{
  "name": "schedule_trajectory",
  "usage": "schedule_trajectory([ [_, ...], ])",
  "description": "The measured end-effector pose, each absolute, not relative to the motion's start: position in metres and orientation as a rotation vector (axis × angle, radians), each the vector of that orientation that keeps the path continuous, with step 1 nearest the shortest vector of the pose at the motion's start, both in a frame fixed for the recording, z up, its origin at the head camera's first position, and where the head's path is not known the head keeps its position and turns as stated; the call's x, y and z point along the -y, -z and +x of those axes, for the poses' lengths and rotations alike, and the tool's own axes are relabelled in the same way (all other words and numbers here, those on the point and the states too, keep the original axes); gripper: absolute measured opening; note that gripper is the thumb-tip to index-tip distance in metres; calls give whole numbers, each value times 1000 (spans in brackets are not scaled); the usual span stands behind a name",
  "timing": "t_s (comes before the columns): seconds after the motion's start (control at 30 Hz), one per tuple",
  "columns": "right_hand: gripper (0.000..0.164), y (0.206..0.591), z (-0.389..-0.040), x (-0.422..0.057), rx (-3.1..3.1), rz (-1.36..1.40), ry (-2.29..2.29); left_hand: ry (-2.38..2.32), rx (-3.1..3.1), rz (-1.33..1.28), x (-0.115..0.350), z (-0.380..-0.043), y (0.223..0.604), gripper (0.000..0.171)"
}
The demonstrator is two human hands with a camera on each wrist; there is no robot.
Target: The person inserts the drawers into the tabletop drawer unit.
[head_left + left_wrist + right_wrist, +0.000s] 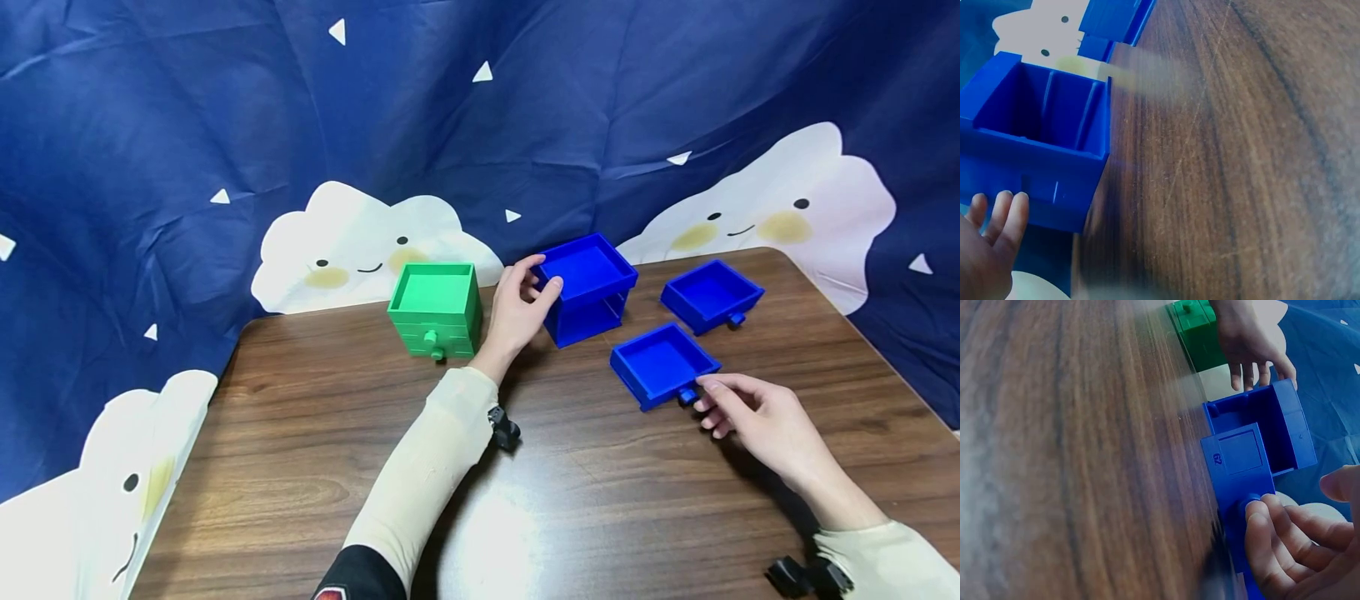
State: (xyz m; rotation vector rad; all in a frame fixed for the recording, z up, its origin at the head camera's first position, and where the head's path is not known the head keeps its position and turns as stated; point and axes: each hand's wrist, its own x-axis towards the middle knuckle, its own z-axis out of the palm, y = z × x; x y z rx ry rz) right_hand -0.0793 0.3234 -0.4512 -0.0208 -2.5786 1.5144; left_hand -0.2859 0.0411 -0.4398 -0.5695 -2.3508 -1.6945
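Observation:
A blue open-fronted cabinet (588,283) with a tray-like top stands at the back of the table. My left hand (521,304) rests at its left side, fingers lying along the wall and thumb by the top's near edge. In the left wrist view, its fingertips touch the cabinet's side (1054,181). In front and to the right lies a blue drawer (663,362) with a round knob (687,397). My right hand (757,417) is at that drawer; in the right wrist view, its bent fingertips (1257,509) meet the knob, thumb held apart.
A second blue drawer (712,293) lies behind the first, near the table's back right edge. Left of the cabinet stands a green drawer cabinet (435,308) with its drawers in. A dark blue cloth (420,100) with white clouds hangs behind the wooden table (315,433).

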Motion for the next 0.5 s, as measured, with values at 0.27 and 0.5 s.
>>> schedule_trajectory([
  [0.27,36,457,-81,-330,2614,-133,-1691,1732,2334,-556,-42,-286,442,50],
  [0.5,31,461,-85,-335,2612,-229,-1951,1768,2315,-551,-43,-284,441,49],
])
